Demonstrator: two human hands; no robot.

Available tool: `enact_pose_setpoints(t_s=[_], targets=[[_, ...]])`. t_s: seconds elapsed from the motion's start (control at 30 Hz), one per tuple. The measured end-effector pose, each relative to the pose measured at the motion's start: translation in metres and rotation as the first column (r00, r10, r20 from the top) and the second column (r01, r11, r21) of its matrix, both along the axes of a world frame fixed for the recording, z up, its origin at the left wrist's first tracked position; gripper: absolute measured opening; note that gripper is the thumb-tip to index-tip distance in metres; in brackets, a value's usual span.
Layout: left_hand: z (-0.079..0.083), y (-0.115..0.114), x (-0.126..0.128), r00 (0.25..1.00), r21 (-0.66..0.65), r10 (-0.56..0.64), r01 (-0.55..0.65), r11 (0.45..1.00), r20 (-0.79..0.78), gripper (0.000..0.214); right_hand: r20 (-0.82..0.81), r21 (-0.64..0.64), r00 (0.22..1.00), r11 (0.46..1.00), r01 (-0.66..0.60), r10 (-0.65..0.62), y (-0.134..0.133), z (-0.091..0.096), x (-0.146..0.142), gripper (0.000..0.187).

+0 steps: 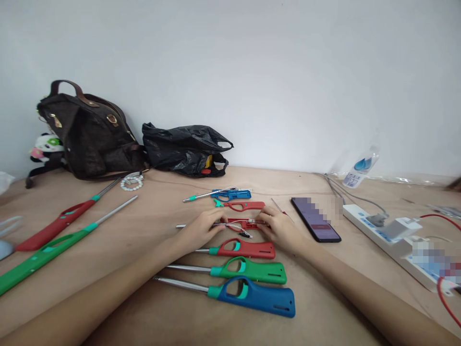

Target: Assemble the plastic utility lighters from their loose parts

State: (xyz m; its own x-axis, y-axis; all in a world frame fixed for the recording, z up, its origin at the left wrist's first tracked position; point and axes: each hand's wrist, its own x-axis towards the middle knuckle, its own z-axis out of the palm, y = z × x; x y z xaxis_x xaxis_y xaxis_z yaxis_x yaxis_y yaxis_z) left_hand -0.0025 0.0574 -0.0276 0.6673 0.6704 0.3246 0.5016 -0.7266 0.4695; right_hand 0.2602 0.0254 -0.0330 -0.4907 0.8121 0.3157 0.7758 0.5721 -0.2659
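Note:
An opened red lighter (245, 224), its inner parts and thin wires showing, lies between my hands. My left hand (201, 231) is closed at its front end, by the metal tube. My right hand (279, 228) is closed at the rear end, fingertips on the shell; small parts there are too tiny to make out. Just beyond lies a red shell half (248, 206) with a turquoise piece at its front. Farther back is an opened blue lighter (230, 194). Nearer me are whole long-necked lighters: red (252, 249), green (255, 270) and blue (259, 298).
To the left lie another red lighter (59, 225) and green lighter (46, 257). A bracelet (131, 181), dark backpack (90, 134) and black plastic bag (180, 146) sit behind. On the right are a screwdriver (279, 206), phone (315, 218), power strip (382, 240) and bottle (362, 166).

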Motion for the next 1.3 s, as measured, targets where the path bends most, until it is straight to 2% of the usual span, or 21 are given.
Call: enact_pose_setpoints(t_s=[0.2,0.37,0.63,0.87,1.07,1.3], targets=[[-0.0051,0.0027,-0.0019,0.999,0.007,-0.031,0.031,0.999,0.023,0.011,0.067,0.056,0.997,0.998,0.018,-0.022,-0.0011,0.0006,-0.0025,0.021],[-0.0023,0.0009,-0.0008,1.0,0.002,-0.009,0.009,1.0,0.01,0.01,0.149,0.125,0.989,0.992,-0.013,-0.006,-0.0011,0.0007,-0.0026,0.023],[-0.0025,0.0017,-0.0011,0.999,-0.001,-0.03,0.03,1.0,0.038,0.008,0.084,0.105,0.996,0.994,-0.002,-0.007,0.0012,-0.0029,-0.0012,0.017],[-0.002,-0.0003,-0.0013,0.998,0.005,-0.048,0.048,0.999,0.046,0.009,0.037,0.052,0.999,0.999,-0.006,0.004,-0.0018,0.0029,-0.0014,0.017],[-0.0033,0.0007,-0.0012,0.997,-0.002,-0.057,0.057,0.998,0.054,0.007,0.065,0.041,0.998,0.999,-0.012,0.009,-0.0028,0.0028,-0.0021,0.019],[-0.0046,0.0021,-0.0005,0.998,-0.009,-0.053,0.053,0.999,0.04,0.008,0.154,0.115,0.987,0.993,0.025,-0.043,-0.0033,-0.0008,-0.0065,0.023]])
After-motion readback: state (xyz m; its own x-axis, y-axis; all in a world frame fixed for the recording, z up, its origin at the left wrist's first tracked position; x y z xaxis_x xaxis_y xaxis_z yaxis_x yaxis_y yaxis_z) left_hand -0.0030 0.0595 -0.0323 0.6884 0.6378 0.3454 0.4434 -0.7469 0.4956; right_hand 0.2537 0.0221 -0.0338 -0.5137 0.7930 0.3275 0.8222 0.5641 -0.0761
